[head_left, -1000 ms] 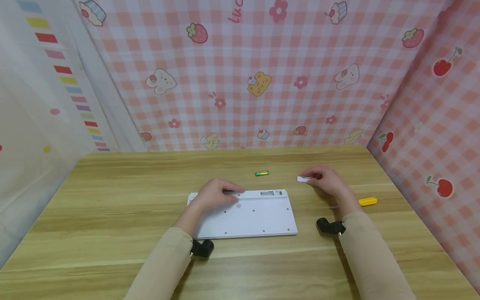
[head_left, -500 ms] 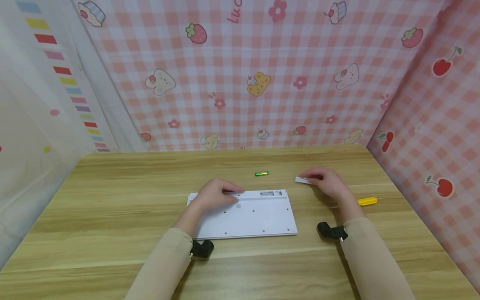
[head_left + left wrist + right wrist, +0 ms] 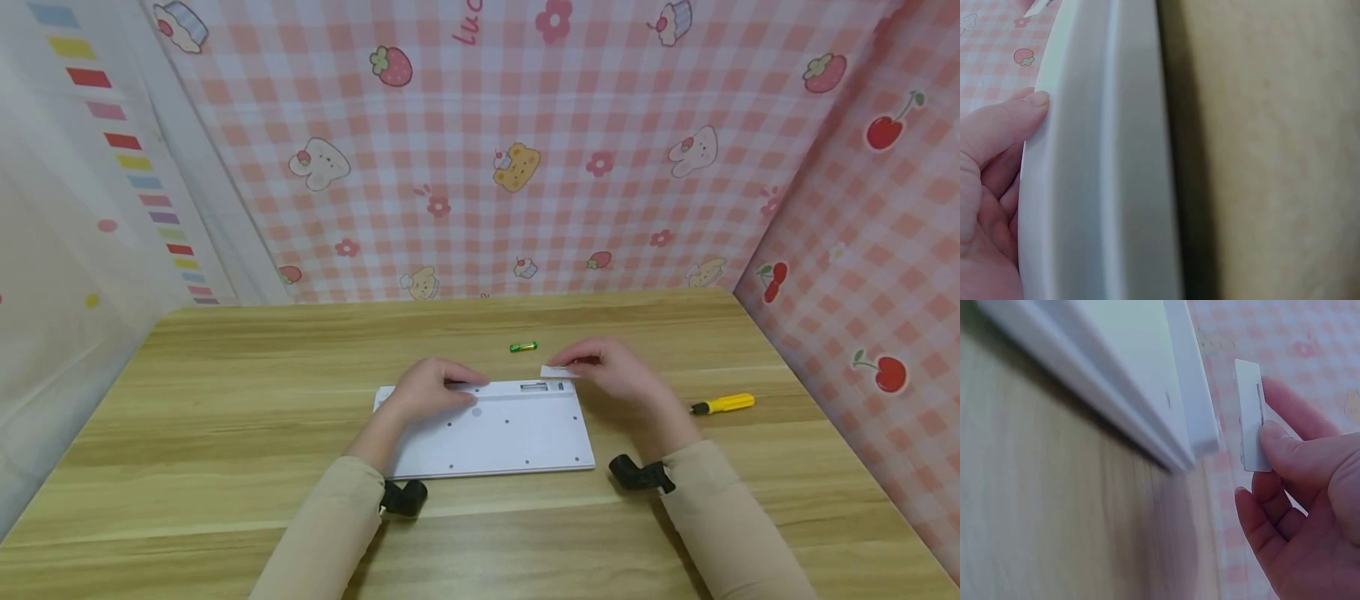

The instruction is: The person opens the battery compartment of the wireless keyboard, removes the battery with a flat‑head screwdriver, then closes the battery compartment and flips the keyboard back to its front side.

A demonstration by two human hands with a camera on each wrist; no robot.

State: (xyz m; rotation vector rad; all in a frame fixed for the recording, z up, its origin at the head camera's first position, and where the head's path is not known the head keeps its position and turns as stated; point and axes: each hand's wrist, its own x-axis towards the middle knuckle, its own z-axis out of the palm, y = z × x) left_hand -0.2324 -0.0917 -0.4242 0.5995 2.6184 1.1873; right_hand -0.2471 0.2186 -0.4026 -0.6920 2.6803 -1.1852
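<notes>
A white keyboard (image 3: 495, 437) lies face down on the wooden table, its underside dotted with small screws. At its far right edge the battery compartment (image 3: 534, 387) is uncovered. My left hand (image 3: 431, 389) grips the keyboard's far edge, thumb on the underside and fingers behind, as the left wrist view also shows. Between thumb and fingers my right hand (image 3: 611, 368) pinches a small white battery cover (image 3: 1250, 415), just beyond the keyboard's far right edge near the compartment. In the right wrist view the cover stands apart from the keyboard's corner (image 3: 1200, 440).
A green battery (image 3: 523, 347) lies on the table (image 3: 300, 358) behind the keyboard. To the right rests a screwdriver (image 3: 731, 403) with a yellow handle. A pink checked curtain (image 3: 480, 208) hangs along the table's back edge.
My right hand has carried the battery cover left, from the open table to the keyboard's far right edge. More of the screwdriver shows now. The left hand and keyboard have stayed still.
</notes>
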